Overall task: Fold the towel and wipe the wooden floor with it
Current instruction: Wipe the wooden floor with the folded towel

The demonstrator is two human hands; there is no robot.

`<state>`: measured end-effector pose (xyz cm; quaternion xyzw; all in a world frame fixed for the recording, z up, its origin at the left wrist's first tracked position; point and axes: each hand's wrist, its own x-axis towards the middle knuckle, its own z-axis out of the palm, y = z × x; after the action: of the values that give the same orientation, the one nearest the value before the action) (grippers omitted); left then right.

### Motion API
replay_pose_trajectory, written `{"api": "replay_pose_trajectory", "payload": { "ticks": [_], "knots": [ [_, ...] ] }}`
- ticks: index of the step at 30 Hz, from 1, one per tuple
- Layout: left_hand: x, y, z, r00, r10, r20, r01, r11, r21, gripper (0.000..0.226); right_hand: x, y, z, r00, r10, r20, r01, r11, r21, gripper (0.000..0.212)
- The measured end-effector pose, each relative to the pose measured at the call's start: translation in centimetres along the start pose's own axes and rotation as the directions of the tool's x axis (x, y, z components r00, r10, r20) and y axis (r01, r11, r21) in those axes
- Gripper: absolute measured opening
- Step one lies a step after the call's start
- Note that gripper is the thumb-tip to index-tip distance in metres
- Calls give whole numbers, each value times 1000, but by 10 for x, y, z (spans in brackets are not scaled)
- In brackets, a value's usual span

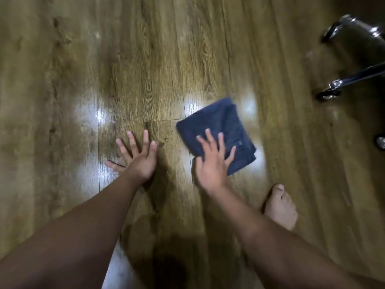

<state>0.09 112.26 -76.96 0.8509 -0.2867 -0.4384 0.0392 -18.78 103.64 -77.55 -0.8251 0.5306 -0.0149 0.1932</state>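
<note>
A folded dark blue towel (216,132) lies flat on the wooden floor (145,59), right of its middle. The right hand (212,163) presses on the towel's near part with fingers straight and spread. The left hand (137,159) rests flat on the bare boards beside it, fingers splayed, while chrome chair casters (331,92) stand near the floor's far right edge.

You are indoors, most likely a home or a home office — glossy wood-grain plank floor (166,59) mirrors ceiling lights, a bare foot (281,207) stands on it, and chrome chair legs on castors (329,93) show at the right edge.
</note>
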Motion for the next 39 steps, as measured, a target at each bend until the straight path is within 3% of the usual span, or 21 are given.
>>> {"api": "replay_pose_trajectory", "payload": {
  "ticks": [3, 6, 8, 10, 12, 14, 17, 19, 22, 26, 29, 32, 35, 37, 39],
  "knots": [
    [-2, -1, 5, 994, -7, -110, -4, 995, -104, 88, -90, -34, 33, 957, -237, 167, 254, 963, -87, 73],
    [0, -11, 1, 990, 29, -141, -47, 991, -128, 80, -151, -45, 50, 802, -474, 364, 554, 818, -156, 71],
    [1, -17, -6, 981, 73, -178, -87, 993, -74, 66, -149, -34, 48, 710, -567, 417, 680, 706, -199, 73],
    [1, -22, -12, 957, 88, -276, -99, 995, -23, 58, -124, -21, 39, 669, -617, 414, 732, 643, -226, 76],
    [0, -34, -11, 922, 3, -388, -15, 1000, -28, 59, -93, -8, 29, 660, -642, 389, 744, 630, -222, 74],
    [-6, -53, -7, 872, -241, -427, 177, 967, -183, 67, -64, 3, 20, 700, -615, 363, 707, 666, -238, 72],
    [-13, -76, 7, 809, -499, -311, 373, 844, -385, 74, -9, 22, 2, 875, -423, 235, 476, 838, -267, 68],
    [-10, -81, 9, 808, -512, -290, 391, 835, -387, 73, 33, 38, -14, 957, -242, 160, 277, 925, -260, 65],
    [-3, -87, 6, 828, -497, -258, 388, 842, -376, 73, 87, 69, -41, 997, -35, 75, 50, 976, -210, 58],
    [-3, -96, 6, 863, -463, -204, 381, 860, -340, 76, 110, 76, -49, 994, 93, 49, -88, 992, -93, 51],
    [-6, -97, 3, 877, -446, -179, 361, 857, -368, 77, 98, 37, -26, 988, 153, -6, -153, 988, -10, 47],
    [-12, -95, -2, 893, -424, -152, 326, 841, -433, 73, 72, -12, -1, 996, 92, 4, -92, 996, -4, 47],
    [-22, -89, -10, 863, -441, -245, 282, 825, -490, 62, 23, -59, 22, 991, -116, 70, 121, 991, -64, 54],
    [-28, -92, -22, 779, -505, -372, 283, 813, -509, 55, -25, -89, 41, 943, -287, 169, 305, 947, -96, 62],
    [-34, -108, -35, 711, -546, -443, 232, 777, -586, 51, -82, -113, 64, 823, -452, 345, 511, 854, -101, 65]
  ]
}}
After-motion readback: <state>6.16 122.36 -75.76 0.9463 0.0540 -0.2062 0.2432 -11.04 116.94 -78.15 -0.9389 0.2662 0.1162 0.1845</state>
